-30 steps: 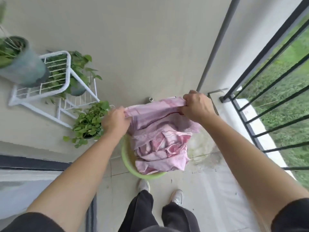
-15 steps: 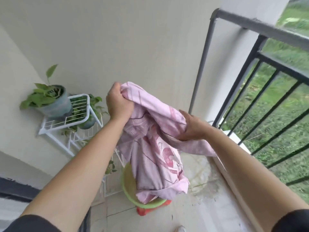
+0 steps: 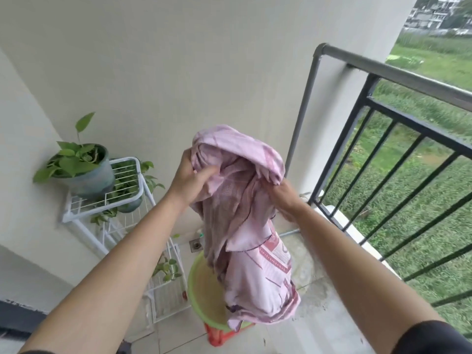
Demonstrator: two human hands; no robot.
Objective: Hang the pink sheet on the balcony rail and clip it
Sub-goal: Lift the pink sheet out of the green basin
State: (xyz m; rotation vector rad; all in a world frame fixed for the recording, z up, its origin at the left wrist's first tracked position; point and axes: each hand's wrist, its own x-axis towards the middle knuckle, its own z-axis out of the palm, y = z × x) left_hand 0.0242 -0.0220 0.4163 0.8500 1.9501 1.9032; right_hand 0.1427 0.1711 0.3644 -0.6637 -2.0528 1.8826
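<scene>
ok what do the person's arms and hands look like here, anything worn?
Left hand and right hand are bare: no gloves, rings or watch visible. Both forearms are uncovered. A black sleeve starts on the right upper arm; the left arm runs bare almost to the frame edge.

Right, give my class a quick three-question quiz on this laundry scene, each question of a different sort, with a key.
1. True or false: the pink sheet already hangs over the balcony rail.
2. How many hands grip the sheet: A) none, B) one, C) both?
3. Fill in: below the sheet stands a green ____.

Key:
1. False: the sheet is held up, not on the rail.
2. C: the left hand and the right hand both grip it.
3. basin.
</scene>
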